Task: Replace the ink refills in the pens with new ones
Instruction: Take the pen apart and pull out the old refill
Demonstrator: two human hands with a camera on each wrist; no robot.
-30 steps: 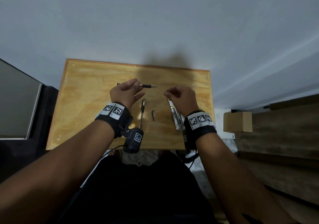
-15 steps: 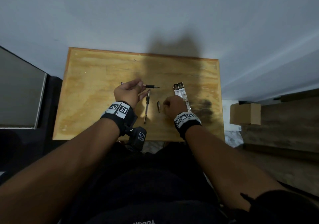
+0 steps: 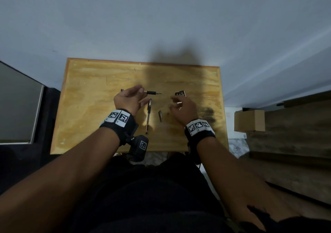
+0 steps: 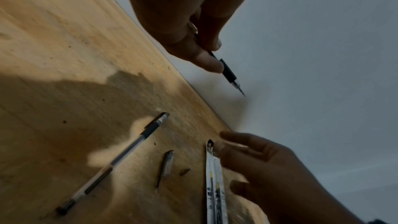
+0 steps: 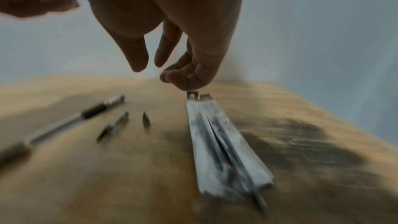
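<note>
My left hand (image 3: 141,92) pinches a black-grip pen (image 3: 151,92) above the wooden table (image 3: 89,107), its tip pointing right; the pinch shows close up on the pen (image 4: 227,70) in the left wrist view. A second capped pen (image 3: 148,116) lies on the table, with a loose cap (image 3: 160,115) to its right. A small cone-shaped tip (image 5: 146,119) lies beside that cap (image 5: 114,125). My right hand (image 3: 176,101) hovers with relaxed fingers (image 5: 137,57) over the top end of two white refill packets (image 5: 219,139), holding nothing.
The table stands against a pale wall (image 3: 161,26). A dark stain (image 3: 207,112) marks the table's right side. A cardboard box (image 3: 249,120) sits on the floor to the right, and a grey panel (image 3: 18,107) stands to the left.
My right hand dropped to the table beside the cap, then opened and moved up over the refill packets. The left hand kept holding its pen.
</note>
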